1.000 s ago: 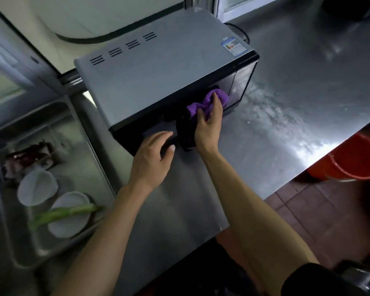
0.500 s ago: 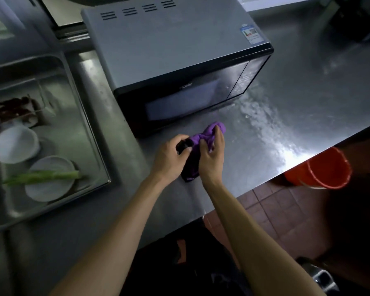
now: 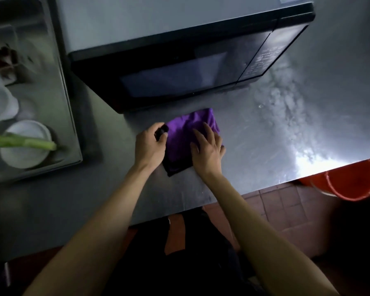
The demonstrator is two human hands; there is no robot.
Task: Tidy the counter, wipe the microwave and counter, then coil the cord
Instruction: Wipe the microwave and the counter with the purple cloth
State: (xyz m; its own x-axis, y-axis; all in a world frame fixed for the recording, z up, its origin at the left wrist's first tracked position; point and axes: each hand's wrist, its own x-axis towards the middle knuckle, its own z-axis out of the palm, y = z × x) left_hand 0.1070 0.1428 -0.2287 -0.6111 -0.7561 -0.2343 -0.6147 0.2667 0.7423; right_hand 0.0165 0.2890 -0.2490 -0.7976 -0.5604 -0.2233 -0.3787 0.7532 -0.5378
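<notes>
Purple microfibre cloth (image 3: 188, 135) with a dark underside lies spread on the brushed stainless-steel worktop (image 3: 265, 146), just in front of the black-fronted, grey-topped microwave oven (image 3: 179, 67), whose door is closed. Your right hand (image 3: 207, 149) lies flat on the cloth's right half, its fingers (image 3: 208, 130) straight and slightly spread, pressing the fabric down against the metal. Your left hand (image 3: 150, 146) sits at the cloth's left edge with its fingers curled, pinching the dark upper-left corner of the cloth between thumb and forefinger. The cloth's near corner shows dark between your two wrists. To the right of the microwave the worktop carries a cloudy, smeared patch (image 3: 286, 112) that catches the light, brightest near the front edge. On your left a recessed steel sink (image 3: 71, 116) holds two round white dishes (image 3: 26, 144), with a pale green leek stalk (image 3: 24, 142) lying across the nearer one; something dark red sits farther back, too blurred to name. Below the worktop's right front edge an orange plastic bucket (image 3: 350, 184) stands on the reddish tiled floor (image 3: 271, 208). No cord shows in this view.
</notes>
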